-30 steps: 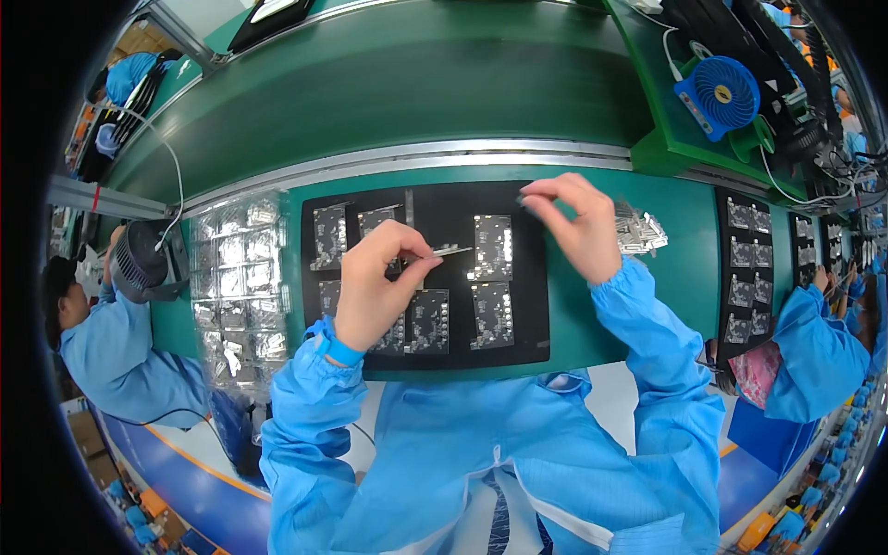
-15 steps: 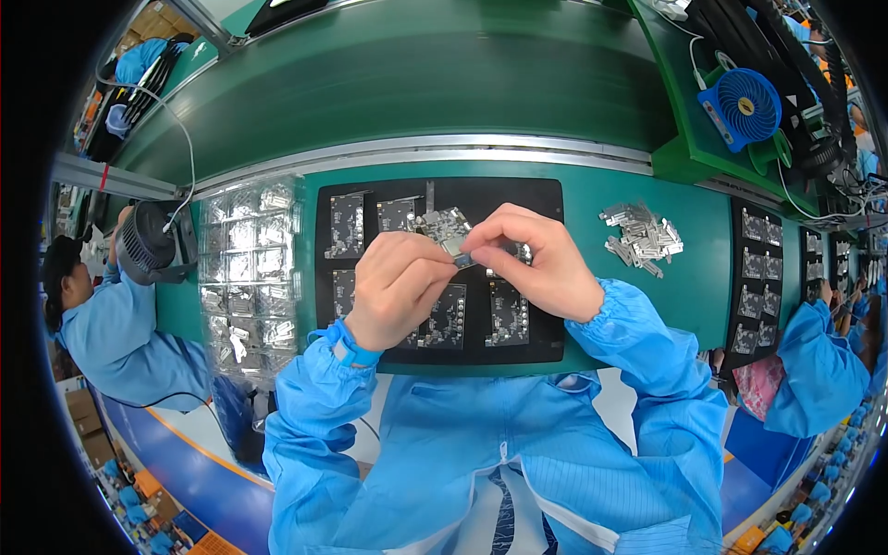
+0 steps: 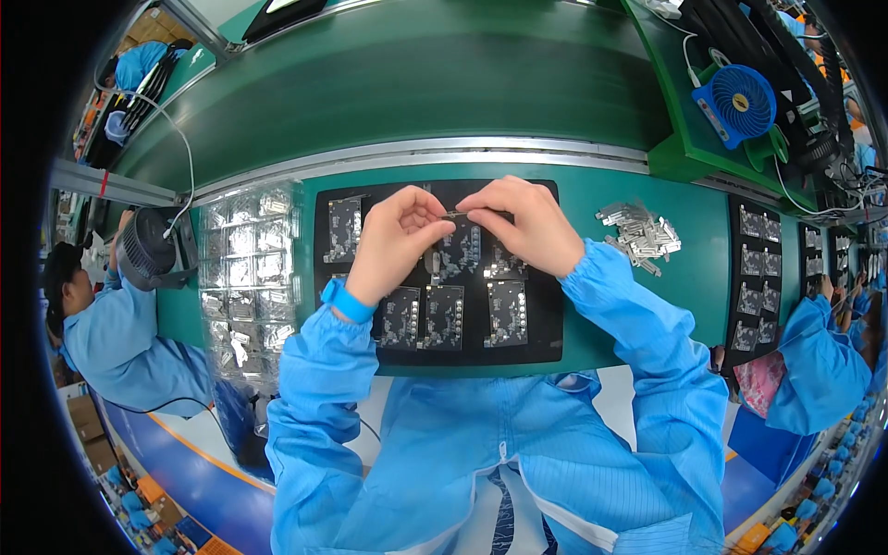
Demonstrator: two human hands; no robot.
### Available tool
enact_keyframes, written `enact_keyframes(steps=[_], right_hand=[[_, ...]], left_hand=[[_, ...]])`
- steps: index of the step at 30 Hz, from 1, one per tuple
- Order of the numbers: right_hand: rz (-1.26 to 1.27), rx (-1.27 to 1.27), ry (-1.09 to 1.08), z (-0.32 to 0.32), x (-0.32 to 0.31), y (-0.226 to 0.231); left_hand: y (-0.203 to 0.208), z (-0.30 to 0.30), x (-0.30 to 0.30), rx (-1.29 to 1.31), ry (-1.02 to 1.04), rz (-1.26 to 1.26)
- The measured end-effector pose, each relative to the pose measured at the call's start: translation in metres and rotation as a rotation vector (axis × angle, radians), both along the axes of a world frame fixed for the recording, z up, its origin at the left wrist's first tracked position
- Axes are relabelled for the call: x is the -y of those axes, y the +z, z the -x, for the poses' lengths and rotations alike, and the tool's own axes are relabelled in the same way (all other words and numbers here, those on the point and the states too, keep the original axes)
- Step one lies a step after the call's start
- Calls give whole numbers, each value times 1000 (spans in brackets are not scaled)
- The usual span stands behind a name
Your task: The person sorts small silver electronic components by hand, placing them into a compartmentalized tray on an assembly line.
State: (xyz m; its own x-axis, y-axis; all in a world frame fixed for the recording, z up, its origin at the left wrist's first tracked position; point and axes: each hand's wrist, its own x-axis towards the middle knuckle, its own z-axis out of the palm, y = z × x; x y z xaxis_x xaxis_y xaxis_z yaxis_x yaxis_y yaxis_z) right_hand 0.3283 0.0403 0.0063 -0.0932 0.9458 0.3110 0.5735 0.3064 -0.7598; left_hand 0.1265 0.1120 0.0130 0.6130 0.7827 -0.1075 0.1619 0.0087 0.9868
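A dark circuit board (image 3: 457, 254) with a row of round silver parts hangs or lies just below my fingertips over a black mat (image 3: 546, 314). At its far edge my left hand (image 3: 400, 233) is closed in a pinch, thumb and forefinger together. From the other side my right hand (image 3: 520, 220) pinches the same edge, close to the left fingertips. Whether the board touches the mat, I cannot tell. Several like boards lie on the mat, among them one nearest me (image 3: 444, 319), one at the right (image 3: 507, 314) and one at the far left (image 3: 344, 231).
A clear plastic tray (image 3: 248, 268) with small metal parts stands left of the mat. To the right lies a loose pile of silver metal pieces (image 3: 640, 236). A blue fan (image 3: 740, 104) sits on the green shelf. Co-workers sit at both sides.
Both hands have moved away from me, toward the mat's far side. The board, tilted between my fingers before, now shows its face with the silver row at the right.
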Motion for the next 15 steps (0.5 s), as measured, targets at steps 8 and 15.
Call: enact_keyframes(steps=[8,15], right_hand=[[-98,19,-109,1,-35,-42],[-249,121,-137,-22,-20,-20]], left_hand=[[-12,-16,-19,-253,102,-409],[6,-34,-8,-493,61,-931]])
